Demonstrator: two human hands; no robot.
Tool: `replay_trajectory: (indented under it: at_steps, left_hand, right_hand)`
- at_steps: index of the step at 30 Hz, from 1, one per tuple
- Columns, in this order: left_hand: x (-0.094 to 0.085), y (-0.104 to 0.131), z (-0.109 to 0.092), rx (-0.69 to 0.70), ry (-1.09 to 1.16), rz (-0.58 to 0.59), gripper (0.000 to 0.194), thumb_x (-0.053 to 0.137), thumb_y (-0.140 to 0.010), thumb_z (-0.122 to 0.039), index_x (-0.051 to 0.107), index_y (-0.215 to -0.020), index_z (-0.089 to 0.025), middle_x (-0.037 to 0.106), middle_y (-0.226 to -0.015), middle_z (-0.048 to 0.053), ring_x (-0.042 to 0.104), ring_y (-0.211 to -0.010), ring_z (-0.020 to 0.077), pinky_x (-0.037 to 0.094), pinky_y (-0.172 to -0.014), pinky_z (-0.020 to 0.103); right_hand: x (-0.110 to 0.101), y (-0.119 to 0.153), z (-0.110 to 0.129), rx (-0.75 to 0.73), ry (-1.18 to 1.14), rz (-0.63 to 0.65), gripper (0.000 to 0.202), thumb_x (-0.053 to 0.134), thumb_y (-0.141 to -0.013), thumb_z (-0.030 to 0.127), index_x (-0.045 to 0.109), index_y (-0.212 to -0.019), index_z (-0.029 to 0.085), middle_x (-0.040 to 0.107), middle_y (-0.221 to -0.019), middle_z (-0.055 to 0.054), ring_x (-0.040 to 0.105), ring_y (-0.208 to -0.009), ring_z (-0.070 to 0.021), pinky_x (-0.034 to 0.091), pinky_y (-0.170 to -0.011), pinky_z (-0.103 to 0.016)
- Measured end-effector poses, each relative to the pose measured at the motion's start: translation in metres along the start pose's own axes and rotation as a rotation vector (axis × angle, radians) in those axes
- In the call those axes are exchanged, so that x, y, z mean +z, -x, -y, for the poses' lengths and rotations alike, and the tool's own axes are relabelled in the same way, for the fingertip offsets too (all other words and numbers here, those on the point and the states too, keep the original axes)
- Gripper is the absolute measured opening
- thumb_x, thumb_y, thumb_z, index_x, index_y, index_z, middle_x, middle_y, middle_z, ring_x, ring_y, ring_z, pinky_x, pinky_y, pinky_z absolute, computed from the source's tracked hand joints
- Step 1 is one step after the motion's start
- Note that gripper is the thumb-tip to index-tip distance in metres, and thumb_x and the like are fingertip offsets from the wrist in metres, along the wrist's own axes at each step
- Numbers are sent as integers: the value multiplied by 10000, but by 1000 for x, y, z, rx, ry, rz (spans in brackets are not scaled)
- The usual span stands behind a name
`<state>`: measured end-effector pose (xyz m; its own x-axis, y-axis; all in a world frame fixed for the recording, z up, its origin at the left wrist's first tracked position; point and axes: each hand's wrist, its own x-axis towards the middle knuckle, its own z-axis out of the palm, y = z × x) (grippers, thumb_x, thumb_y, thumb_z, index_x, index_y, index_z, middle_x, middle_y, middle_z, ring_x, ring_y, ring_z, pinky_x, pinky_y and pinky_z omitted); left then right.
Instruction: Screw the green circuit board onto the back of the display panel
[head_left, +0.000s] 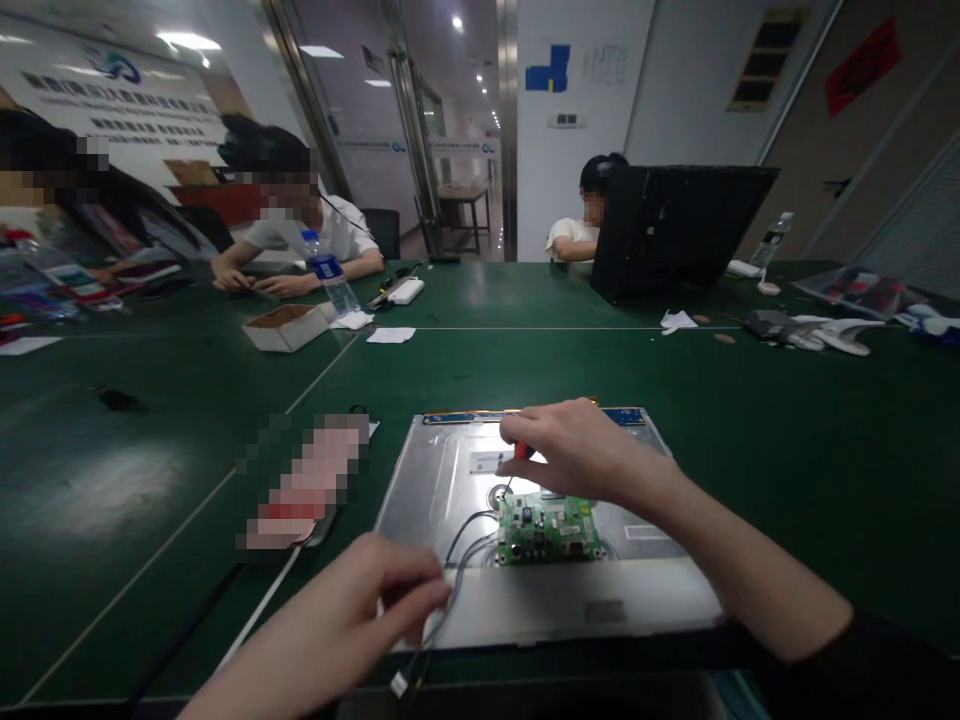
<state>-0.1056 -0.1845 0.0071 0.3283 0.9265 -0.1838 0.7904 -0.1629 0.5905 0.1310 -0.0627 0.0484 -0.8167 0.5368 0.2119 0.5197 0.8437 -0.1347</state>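
A flat metal display panel lies on the table in front of me, back side up, with a green circuit board at its middle. My right hand is closed around a screwdriver with a red-orange handle. Its thin shaft slants down to the board's upper left corner. At the panel's lower left, my left hand has thumb and forefinger pinched at a thin grey cable. The cable leaves the board's left side and ends in a white connector by the front edge.
A blurred-out phone-like object with a white cord lies left of the panel. Farther back are an open box, a water bottle and a black monitor. Several people sit across the green table. Scraps lie at right.
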Motion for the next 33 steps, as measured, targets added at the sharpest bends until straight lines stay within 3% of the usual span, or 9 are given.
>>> replay_trajectory:
  at_steps: [2,4,8,13,22,25,29,33]
  left_hand:
    - [1,-34,-6,29,25,-98,295,472,-912,-409,643,-836,-180,588,-621,-26,549,-567,146,407,-529,231]
    - [9,-61,-7,55,39,-207,207,516,-875,-330,613,-961,-169,628,-733,3,576,-644,168,429,-582,256]
    - [30,-87,6,139,-15,-263,136,489,-836,-182,583,-934,-170,641,-899,58,596,-808,206,449,-682,304]
    - [42,-90,13,166,-62,-181,92,482,-829,-146,566,-837,-184,642,-864,52,605,-784,213,443,-677,308]
    - [52,-84,12,157,-164,-173,175,411,-883,-170,557,-979,-181,633,-949,92,597,-889,255,449,-741,363]
    - [50,-85,12,151,-185,-160,182,411,-884,-175,568,-977,-181,637,-935,88,599,-877,253,451,-733,363]
    - [46,-85,8,141,-165,-155,195,405,-889,-165,576,-978,-188,652,-949,79,607,-871,239,454,-735,343]
    - [45,-84,6,141,-164,-155,179,406,-887,-153,577,-931,-182,658,-919,82,619,-851,246,456,-710,332]
  right_hand:
    - [1,-3,5,-7,1,-13,102,526,-891,273,524,-937,182,643,-844,-23,526,-645,-132,233,-515,-265]
    - [2,-4,7,-6,-52,-20,157,524,-864,218,499,-1014,176,648,-887,-31,534,-668,-134,257,-530,-262]
    - [6,-6,7,-19,-146,-15,209,546,-835,215,481,-1030,174,650,-903,-35,545,-702,-139,290,-554,-257]
    - [11,-11,8,29,-57,-76,216,542,-884,396,516,-928,186,663,-855,-27,550,-663,-142,265,-548,-267]
    - [15,-10,9,8,-108,-105,160,493,-836,222,474,-990,181,650,-845,-16,533,-647,-127,298,-558,-261]
    - [11,-9,6,22,-102,-87,119,517,-867,269,488,-952,191,648,-842,-11,546,-661,-129,294,-557,-258]
    - [9,-9,3,25,-58,-89,206,539,-889,406,520,-875,201,656,-804,0,545,-628,-130,267,-539,-266]
    - [11,-10,5,11,-44,-100,107,502,-881,278,520,-934,187,650,-834,-12,525,-622,-126,278,-535,-271]
